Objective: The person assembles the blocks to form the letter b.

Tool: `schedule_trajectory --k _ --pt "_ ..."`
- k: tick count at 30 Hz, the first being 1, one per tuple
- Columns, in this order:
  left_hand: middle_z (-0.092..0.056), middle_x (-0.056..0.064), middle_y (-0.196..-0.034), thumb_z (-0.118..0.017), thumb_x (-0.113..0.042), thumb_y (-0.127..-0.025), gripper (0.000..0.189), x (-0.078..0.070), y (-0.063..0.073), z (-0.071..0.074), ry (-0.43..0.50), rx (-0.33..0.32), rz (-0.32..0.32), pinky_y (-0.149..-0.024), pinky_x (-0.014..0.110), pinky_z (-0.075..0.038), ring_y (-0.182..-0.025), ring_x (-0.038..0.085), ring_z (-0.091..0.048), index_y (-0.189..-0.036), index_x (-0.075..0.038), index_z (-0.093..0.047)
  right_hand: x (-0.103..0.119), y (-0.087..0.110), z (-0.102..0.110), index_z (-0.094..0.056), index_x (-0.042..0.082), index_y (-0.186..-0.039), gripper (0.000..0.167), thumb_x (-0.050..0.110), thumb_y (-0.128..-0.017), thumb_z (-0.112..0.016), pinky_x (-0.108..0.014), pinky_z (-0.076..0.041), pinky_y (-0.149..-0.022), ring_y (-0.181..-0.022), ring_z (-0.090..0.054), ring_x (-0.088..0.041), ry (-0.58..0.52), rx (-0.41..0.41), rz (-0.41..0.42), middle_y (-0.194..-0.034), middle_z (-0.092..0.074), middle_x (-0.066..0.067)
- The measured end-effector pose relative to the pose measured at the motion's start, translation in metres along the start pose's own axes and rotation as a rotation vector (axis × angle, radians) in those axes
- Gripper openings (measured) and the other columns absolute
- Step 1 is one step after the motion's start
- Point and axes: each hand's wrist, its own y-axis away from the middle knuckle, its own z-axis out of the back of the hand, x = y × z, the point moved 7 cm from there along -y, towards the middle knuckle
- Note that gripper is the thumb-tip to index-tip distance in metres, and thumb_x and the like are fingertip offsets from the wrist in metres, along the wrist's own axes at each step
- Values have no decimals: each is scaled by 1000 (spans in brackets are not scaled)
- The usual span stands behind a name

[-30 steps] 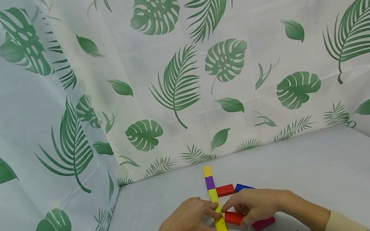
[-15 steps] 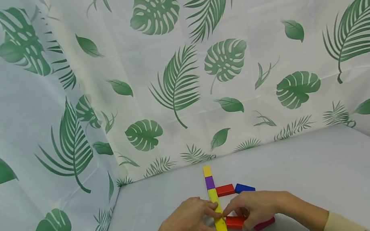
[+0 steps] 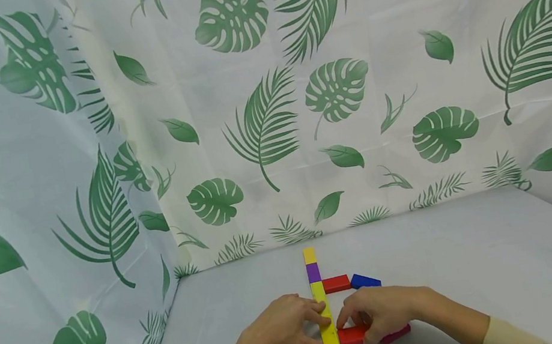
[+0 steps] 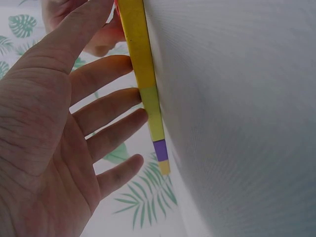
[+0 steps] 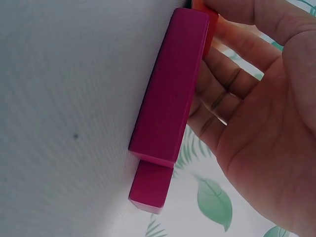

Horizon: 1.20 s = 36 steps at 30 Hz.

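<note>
A straight row of blocks runs away from the person on the white table, made of yellow blocks point(image 3: 332, 342), a purple block point(image 3: 313, 273) and a paler yellow block point(image 3: 309, 256) at the far end. Along its left side, the left hand point(image 3: 285, 324) touches the yellow part with fairly straight fingers and thumb. Opposite it, the right hand point(image 3: 386, 308) pinches a red block point(image 3: 351, 337) that lies square to the row, its left end at or close beside it. A magenta block point(image 5: 170, 86) sits just right of that red one, partly behind the hand in the head view.
Farther back, another red block point(image 3: 335, 284) meets the row's right side, and a blue block point(image 3: 365, 280) lies angled beside it. The right wrist view shows a second magenta piece point(image 5: 152, 186). A leaf-print curtain point(image 3: 265, 107) borders the table.
The near red block has turned from slanted to square with the yellow row and shifted slightly toward the person, with the right hand following. The left hand has stayed in place.
</note>
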Motion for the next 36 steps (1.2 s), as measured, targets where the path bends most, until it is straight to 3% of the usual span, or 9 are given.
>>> schedule_trajectory --k 6,11,23,29,36 --pt "-65 -14 -142 -77 -74 -76 63 1 0 -1 0 -2 0 -118 45 -46 -133 2 -59 -128 -39 -74 1 -1 0 -75 29 -118 29 32 -90 -82 -18 -54 -75 -80 -58 2 15 -4 29 -92 -65 15" --pt "-65 -13 -142 -77 -74 -76 64 1 0 -1 -8 -6 -9 -118 44 -46 -133 2 -59 -128 -38 -74 1 -2 0 -76 26 -113 22 30 -92 -81 -17 -54 -75 -79 -58 3 -8 -4 23 -90 -66 15" --pt "-65 -13 -142 -78 -74 -75 64 0 2 2 -5 -11 -13 -118 44 -45 -134 1 -59 -128 -37 -74 1 -1 3 -76 26 -113 22 28 -92 -81 -18 -55 -76 -80 -59 1 -21 -13 -5 -90 -67 16" --pt "-65 -13 -142 -77 -75 -75 64 0 1 2 -17 -16 -13 -117 43 -46 -133 2 -59 -128 -38 -74 -2 10 23 -76 23 -118 28 26 -90 -81 -21 -56 -75 -87 -61 -3 -31 -66 -52 -97 -70 10" --pt "-65 -13 -142 -77 -75 -75 65 0 1 1 -19 -12 -6 -117 42 -47 -133 2 -59 -128 -38 -73 -9 24 43 -75 22 -121 35 22 -87 -84 -21 -57 -77 -96 -64 -18 -41 -109 -87 -105 -72 2"
